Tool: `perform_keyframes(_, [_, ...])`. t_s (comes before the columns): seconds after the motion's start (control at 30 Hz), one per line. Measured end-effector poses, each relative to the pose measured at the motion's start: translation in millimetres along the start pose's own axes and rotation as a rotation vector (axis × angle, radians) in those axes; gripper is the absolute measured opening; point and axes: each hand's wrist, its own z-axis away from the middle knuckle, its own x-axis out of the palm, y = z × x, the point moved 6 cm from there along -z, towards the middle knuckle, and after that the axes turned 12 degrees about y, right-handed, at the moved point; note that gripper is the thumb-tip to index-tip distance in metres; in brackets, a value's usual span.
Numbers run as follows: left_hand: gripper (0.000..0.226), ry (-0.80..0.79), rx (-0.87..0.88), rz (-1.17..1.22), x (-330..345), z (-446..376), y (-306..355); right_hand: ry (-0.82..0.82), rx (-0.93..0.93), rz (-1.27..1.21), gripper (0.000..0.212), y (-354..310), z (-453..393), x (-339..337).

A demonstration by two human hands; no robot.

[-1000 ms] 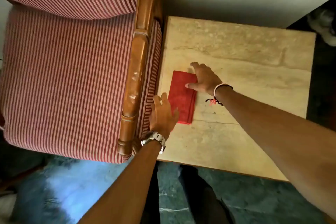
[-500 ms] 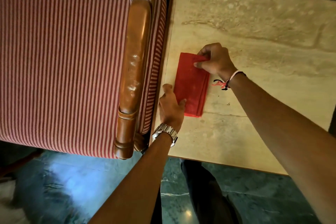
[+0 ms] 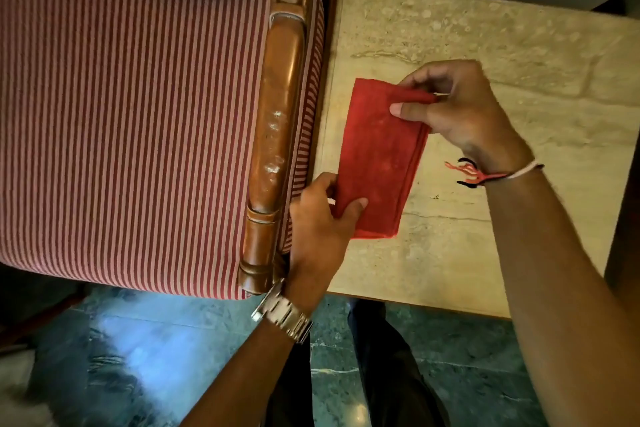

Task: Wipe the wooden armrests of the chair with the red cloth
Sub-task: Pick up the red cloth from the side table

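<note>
Folded red cloth (image 3: 379, 163) over the stone side table (image 3: 485, 45), just beside the chair's wooden armrest (image 3: 277, 107). The right hand (image 3: 460, 111) pinches the cloth's far end between thumb and fingers; the left hand (image 3: 318, 229) grips its near corner. Compared with half a second earlier, both hands have closed on the cloth, which appears partly raised.

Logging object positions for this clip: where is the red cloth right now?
In the head view, the folded red cloth is over the stone side table, just right of the wooden armrest, pinched by the right hand and left hand.
</note>
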Motion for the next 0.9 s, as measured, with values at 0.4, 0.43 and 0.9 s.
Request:
perform_keyframes(0.4, [0.046, 0.175, -0.026, 0.177, -140.4, 1.3, -9.3, 0.026, -0.272, 0.019, 0.03, -125.8, 28.2, 55.0])
perform_keyframes(0.43, [0.043, 0.174, -0.013, 0.143, -140.0, -4.2, -14.7, 0.04, -0.268, 0.027, 0.029, -124.1, 26.8, 61.7])
perform_keyframes(0.9, [0.047, 0.316, 0.287, -0.163, -156.1, -61.5, -76.4, 0.487, -0.396, 0.365, 0.057, -113.3, 121.0, 134.3])
